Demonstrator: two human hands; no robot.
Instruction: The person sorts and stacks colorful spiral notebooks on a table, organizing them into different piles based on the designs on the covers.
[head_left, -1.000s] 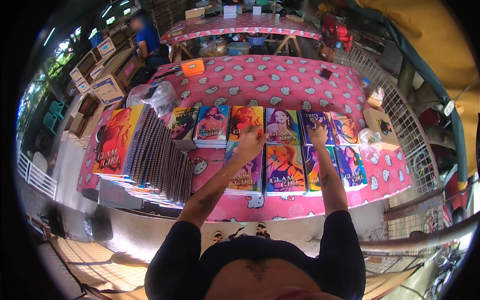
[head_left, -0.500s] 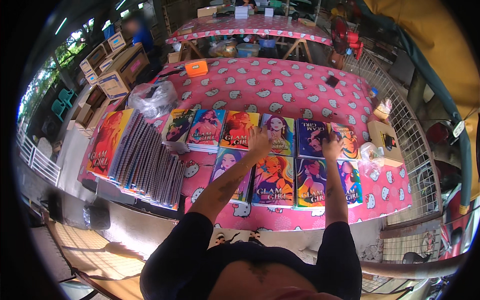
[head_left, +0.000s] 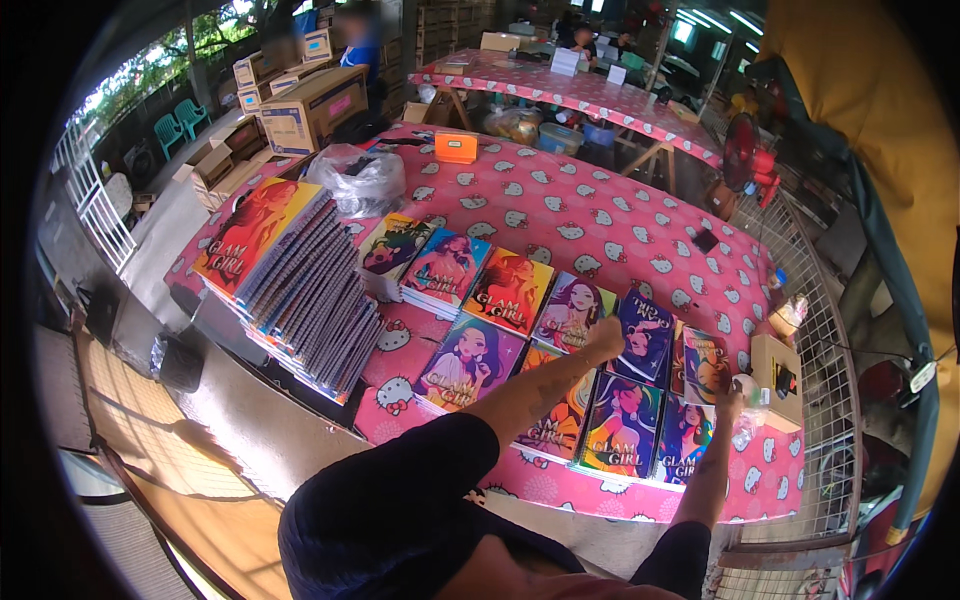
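Note:
Two rows of spiral notebooks with drawn women on their covers lie in short stacks on the table. My left hand (head_left: 604, 341) is over the gap between a pink-and-green notebook (head_left: 572, 312) and an upside-down purple notebook (head_left: 645, 335). Its fingers look curled, but their tips are hidden. At the far right of the back row, my right hand (head_left: 733, 396) grips the near right edge of an orange notebook (head_left: 704, 362), which sits skewed over the stack below it. Just nearer lies a blue notebook (head_left: 686, 435).
A tall fanned pile of notebooks (head_left: 300, 285) stands at left, beside a clear plastic bag (head_left: 358, 182). An open cardboard box (head_left: 778, 385) is at the right edge. Farther back are an orange box (head_left: 456, 148), a red fan (head_left: 745, 160) and a second table (head_left: 560, 85).
The view has turned, shifting the scene. My right hand has moved from the purple notebook's edge to the orange notebook, now skewed. My left hand has slid rightward to the purple one's edge.

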